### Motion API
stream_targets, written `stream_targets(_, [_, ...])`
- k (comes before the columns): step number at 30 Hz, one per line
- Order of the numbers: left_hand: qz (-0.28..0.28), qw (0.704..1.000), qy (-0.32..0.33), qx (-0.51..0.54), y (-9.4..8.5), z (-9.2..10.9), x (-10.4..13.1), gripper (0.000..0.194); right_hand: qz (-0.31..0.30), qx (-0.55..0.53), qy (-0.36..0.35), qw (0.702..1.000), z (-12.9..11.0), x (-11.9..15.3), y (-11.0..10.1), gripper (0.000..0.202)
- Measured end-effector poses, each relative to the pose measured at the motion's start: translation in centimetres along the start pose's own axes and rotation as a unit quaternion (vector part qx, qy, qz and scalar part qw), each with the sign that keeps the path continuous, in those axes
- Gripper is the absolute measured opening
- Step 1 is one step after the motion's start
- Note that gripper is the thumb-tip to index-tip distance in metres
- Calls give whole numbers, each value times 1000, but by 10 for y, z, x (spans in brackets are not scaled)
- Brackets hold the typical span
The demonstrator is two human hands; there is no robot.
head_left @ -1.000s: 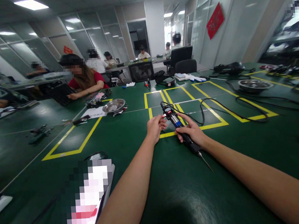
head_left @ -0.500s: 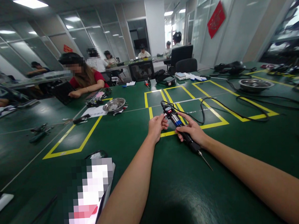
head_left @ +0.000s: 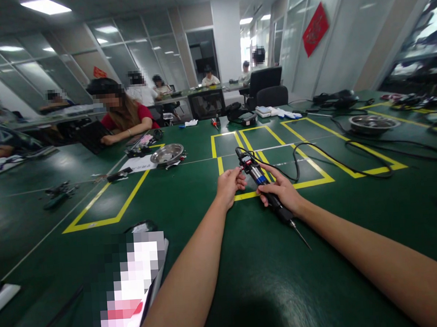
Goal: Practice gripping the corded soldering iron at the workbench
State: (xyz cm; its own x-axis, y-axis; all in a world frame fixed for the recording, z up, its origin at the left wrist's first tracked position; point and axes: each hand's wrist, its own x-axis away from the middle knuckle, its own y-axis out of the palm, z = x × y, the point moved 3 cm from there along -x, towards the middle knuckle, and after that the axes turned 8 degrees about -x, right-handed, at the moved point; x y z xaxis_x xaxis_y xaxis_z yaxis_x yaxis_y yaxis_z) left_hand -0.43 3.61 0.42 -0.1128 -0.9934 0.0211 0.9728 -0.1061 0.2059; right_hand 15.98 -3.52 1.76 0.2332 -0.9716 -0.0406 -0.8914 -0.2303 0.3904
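An electric screwdriver (head_left: 259, 178) with a black body, a silver and blue band and a long thin bit (head_left: 301, 236) is tilted over the table, its bit pointing down to the right. My right hand (head_left: 284, 195) is wrapped round its body. With fingertips pinched, my left hand (head_left: 228, 187) grips at its upper end, by a small reddish part whose detail is too small to tell. A black cord (head_left: 297, 159) runs from that end across the table to the right.
Yellow tape rectangles (head_left: 318, 182) mark the green table (head_left: 191, 195). Metal bowls stand at left (head_left: 167, 155) and right (head_left: 374, 124). A phone-like device (head_left: 137, 282) with a blurred screen lies by my left forearm. Across the table sits a person in a red top (head_left: 145, 118); white gloves (head_left: 285, 113) lie further back.
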Motion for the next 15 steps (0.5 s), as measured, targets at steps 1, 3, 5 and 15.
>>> stream_targets(1, [0, 1000, 0, 1, 0, 0, 0, 27, 0, 0, -1, 1000, 0, 0, 0, 100])
stream_targets(3, [1, 1000, 0, 6, 0, 0, 0, 27, 0, -3, -3, 1000, -1, 0, 0, 99])
stream_targets(5, [0, 1000, 1, 12, -1, 0, -1, 26, 2, -7, -3, 1000, -1, 1, 1, 99])
stream_targets(15, [25, 999, 1, -26, 4, 1, 1, 25, 5, -2, -10, 1000, -1, 0, 1, 101])
